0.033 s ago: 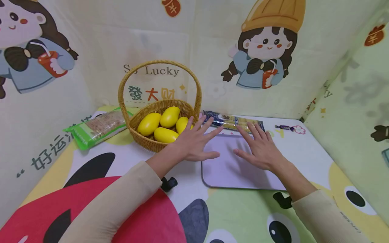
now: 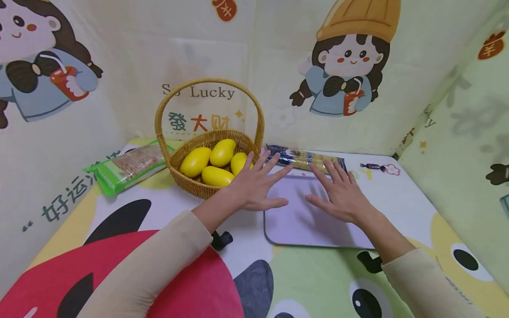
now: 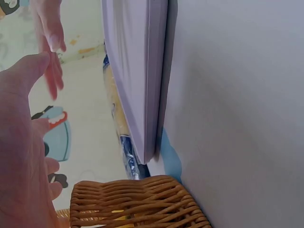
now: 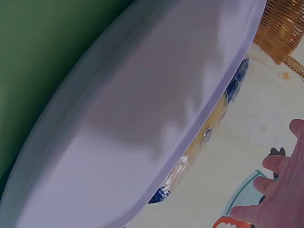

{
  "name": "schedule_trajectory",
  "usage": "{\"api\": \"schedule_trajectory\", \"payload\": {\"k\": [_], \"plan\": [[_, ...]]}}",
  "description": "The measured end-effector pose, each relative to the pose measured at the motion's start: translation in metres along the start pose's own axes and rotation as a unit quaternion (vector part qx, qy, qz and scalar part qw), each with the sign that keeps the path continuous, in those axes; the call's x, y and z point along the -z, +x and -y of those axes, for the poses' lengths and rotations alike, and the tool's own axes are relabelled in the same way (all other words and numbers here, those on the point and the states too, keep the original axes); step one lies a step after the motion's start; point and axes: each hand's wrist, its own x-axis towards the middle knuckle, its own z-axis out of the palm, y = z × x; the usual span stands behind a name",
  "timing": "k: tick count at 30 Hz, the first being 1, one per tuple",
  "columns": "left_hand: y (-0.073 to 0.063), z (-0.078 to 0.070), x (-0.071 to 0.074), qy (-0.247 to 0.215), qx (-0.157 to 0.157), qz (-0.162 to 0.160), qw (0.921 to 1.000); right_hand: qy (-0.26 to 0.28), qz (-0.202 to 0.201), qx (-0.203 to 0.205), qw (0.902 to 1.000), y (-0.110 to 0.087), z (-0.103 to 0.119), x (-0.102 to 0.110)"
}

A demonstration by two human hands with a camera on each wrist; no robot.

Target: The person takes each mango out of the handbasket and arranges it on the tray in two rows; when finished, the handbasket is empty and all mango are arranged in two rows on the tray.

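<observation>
My left hand point(image 2: 258, 183), fingers spread and straight, is held in the air at the right front of a wicker basket point(image 2: 187, 183) and overlaps its rim in the head view. Yellow mangoes point(image 2: 195, 162), several of them, lie in the basket under its tall arched handle. To the right my right hand point(image 2: 339, 196) hovers over a pale purple tray point(image 2: 294, 232), palm down with fingers apart. Neither hand holds anything. In the right wrist view the hand's shadow falls across the tray point(image 4: 118, 156). The left wrist view has the tray's edge point(image 3: 152, 80) beside the basket point(image 3: 133, 204).
Behind the tray lies a long clear packet of yellow sticks with dark blue ends point(image 2: 306, 159), partly behind the right fingertips. A small purple wrapped candy point(image 2: 373, 166) is at the back right. Left of the basket rests a green-edged clear bag point(image 2: 131, 165) with brownish contents. Printed cloth walls stand behind.
</observation>
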Motion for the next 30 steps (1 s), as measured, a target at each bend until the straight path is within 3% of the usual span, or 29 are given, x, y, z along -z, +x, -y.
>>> {"api": "schedule_trajectory", "payload": {"k": [7, 15, 18, 24, 30], "plan": [[-0.004, 0.002, 0.002, -0.012, 0.008, -0.012, 0.9998, 0.022, -0.002, 0.0, 0.9998, 0.002, 0.001, 0.001], [-0.02, 0.007, 0.006, -0.087, 0.005, -0.041, 0.9953, 0.077, 0.013, 0.015, 0.9968, 0.017, 0.004, 0.012], [-0.029, 0.009, 0.011, -0.119, 0.0, -0.069, 0.9905, 0.095, 0.013, 0.026, 0.9951, 0.026, 0.01, 0.021], [-0.044, 0.011, 0.023, -0.188, -0.018, -0.124, 0.9741, 0.134, 0.01, 0.056, 0.9893, 0.041, 0.028, 0.036], [-0.054, 0.015, 0.032, -0.283, -0.028, -0.151, 0.9467, 0.17, 0.012, 0.088, 0.9815, 0.059, 0.05, 0.045]]}}
